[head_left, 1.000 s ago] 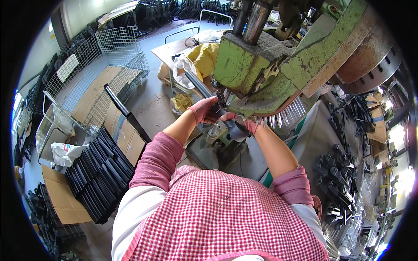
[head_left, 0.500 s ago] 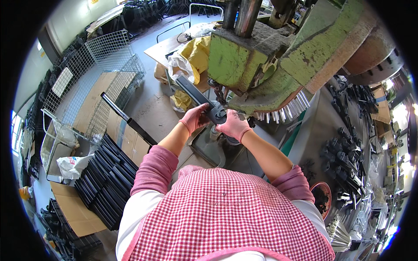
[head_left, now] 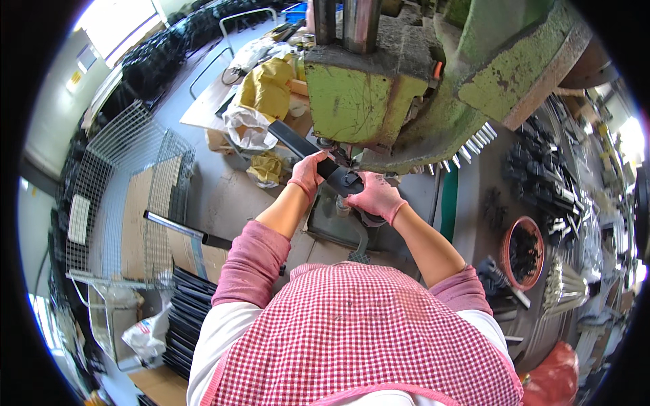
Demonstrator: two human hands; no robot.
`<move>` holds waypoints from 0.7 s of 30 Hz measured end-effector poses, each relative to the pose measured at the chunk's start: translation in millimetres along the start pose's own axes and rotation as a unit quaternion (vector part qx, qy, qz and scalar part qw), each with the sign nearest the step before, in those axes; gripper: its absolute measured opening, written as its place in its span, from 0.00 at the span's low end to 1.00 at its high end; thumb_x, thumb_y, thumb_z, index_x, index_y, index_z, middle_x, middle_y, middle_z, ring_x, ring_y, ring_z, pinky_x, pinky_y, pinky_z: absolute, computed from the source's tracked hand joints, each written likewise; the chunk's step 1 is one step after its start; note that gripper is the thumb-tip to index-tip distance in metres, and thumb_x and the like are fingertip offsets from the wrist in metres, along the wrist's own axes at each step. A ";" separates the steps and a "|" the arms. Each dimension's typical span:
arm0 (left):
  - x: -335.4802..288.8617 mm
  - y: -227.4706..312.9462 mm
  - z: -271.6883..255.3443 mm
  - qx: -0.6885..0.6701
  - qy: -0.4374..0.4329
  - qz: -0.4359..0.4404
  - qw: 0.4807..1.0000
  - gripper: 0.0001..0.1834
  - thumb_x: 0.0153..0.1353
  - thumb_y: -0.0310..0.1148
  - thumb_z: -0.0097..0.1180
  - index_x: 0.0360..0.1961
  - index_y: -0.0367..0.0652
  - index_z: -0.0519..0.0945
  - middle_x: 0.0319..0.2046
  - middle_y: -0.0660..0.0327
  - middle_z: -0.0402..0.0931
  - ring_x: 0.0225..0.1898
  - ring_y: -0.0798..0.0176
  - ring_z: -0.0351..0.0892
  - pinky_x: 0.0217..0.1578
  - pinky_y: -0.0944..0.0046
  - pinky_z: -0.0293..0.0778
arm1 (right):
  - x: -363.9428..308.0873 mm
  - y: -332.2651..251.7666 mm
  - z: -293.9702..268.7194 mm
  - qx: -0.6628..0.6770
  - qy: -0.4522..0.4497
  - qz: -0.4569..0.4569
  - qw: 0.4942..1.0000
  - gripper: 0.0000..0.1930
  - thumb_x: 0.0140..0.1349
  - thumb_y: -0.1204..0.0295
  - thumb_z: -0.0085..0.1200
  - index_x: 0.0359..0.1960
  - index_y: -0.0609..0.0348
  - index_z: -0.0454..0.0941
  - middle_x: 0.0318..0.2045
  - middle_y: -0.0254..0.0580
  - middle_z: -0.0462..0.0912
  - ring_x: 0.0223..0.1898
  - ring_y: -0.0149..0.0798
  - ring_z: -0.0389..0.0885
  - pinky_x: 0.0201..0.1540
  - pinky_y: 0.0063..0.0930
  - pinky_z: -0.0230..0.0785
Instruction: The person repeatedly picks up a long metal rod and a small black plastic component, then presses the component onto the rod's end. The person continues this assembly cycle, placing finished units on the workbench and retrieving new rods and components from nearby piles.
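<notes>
A long black bar [head_left: 292, 141] with a rounded fitting [head_left: 350, 181] at its near end sits slanted under the head of a green press [head_left: 349, 101]. My left hand [head_left: 308, 174], in a pink glove, has its fingers wrapped round the bar's middle. Gloved in pink as well, my right hand [head_left: 376, 196] grips the fitting from the right. The press tooling [head_left: 336, 150] is just beyond the bar; whether they touch I cannot tell. Below my hands stands a dark metal base [head_left: 332, 223] with a bent pipe.
At left stand a wire cage cart [head_left: 101, 216] and a stack of black tubes [head_left: 186, 321]. A chrome-and-black tube [head_left: 177, 227] sticks out near my left elbow. Yellow and white bags [head_left: 267, 84] lie on a table beyond. On the right are a red bowl [head_left: 522, 254] and black parts [head_left: 542, 169].
My view has turned, bringing the red bowl further into sight and shifting the cage cart left and down. My left hand now reaches further over the bar. Both hands keep hold of it.
</notes>
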State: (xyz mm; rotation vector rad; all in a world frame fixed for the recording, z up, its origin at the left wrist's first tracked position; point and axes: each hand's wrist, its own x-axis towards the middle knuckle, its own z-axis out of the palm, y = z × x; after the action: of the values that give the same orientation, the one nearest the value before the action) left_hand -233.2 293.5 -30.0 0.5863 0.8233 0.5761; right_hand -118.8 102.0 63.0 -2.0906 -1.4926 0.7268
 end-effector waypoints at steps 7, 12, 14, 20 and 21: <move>-21.4 -6.4 -14.9 0.562 -0.090 0.373 0.733 0.19 0.50 0.22 0.64 0.46 0.44 0.82 0.42 0.63 0.82 0.47 0.62 0.81 0.50 0.61 0.77 | -9.1 -14.5 -1.1 0.049 0.017 0.056 0.997 0.33 0.39 0.57 0.70 0.50 0.56 0.81 0.39 0.49 0.86 0.44 0.49 0.85 0.48 0.36 0.75; -32.7 -1.2 5.9 0.062 0.014 0.055 0.996 0.11 0.54 0.41 0.68 0.28 0.45 0.84 0.24 0.65 0.78 0.18 0.70 0.70 0.18 0.68 0.56 | -8.6 -25.6 4.2 -0.040 0.121 -0.064 0.990 0.27 0.36 0.58 0.73 0.39 0.59 0.82 0.35 0.51 0.85 0.40 0.52 0.84 0.45 0.41 0.74; -36.1 4.0 5.8 0.113 0.043 0.051 0.991 0.15 0.53 0.44 0.69 0.23 0.45 0.82 0.19 0.66 0.73 0.14 0.71 0.61 0.15 0.66 0.52 | -7.9 -30.7 4.9 -0.039 0.096 -0.065 0.992 0.27 0.37 0.59 0.73 0.39 0.60 0.81 0.37 0.52 0.84 0.42 0.51 0.83 0.46 0.41 0.74; -70.2 26.0 10.5 0.109 -0.038 0.085 0.990 0.13 0.56 0.44 0.67 0.31 0.46 0.83 0.23 0.68 0.74 0.17 0.74 0.62 0.18 0.68 0.53 | -8.1 -34.5 -1.5 0.048 0.021 -0.073 0.996 0.27 0.41 0.62 0.71 0.46 0.57 0.81 0.40 0.50 0.85 0.43 0.48 0.84 0.46 0.38 0.74; -73.6 30.8 11.2 0.125 -0.089 0.090 0.984 0.12 0.58 0.44 0.66 0.33 0.47 0.84 0.25 0.69 0.75 0.18 0.75 0.61 0.19 0.68 0.53 | -10.6 -33.8 -3.6 0.088 0.017 -0.078 0.993 0.28 0.42 0.63 0.71 0.48 0.57 0.80 0.41 0.51 0.85 0.43 0.47 0.85 0.45 0.38 0.74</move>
State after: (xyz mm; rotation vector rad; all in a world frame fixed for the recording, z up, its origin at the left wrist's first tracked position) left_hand -272.0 262.9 33.6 0.9361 0.6811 0.5802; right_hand -143.0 101.9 89.1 -1.8253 -1.4975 0.7314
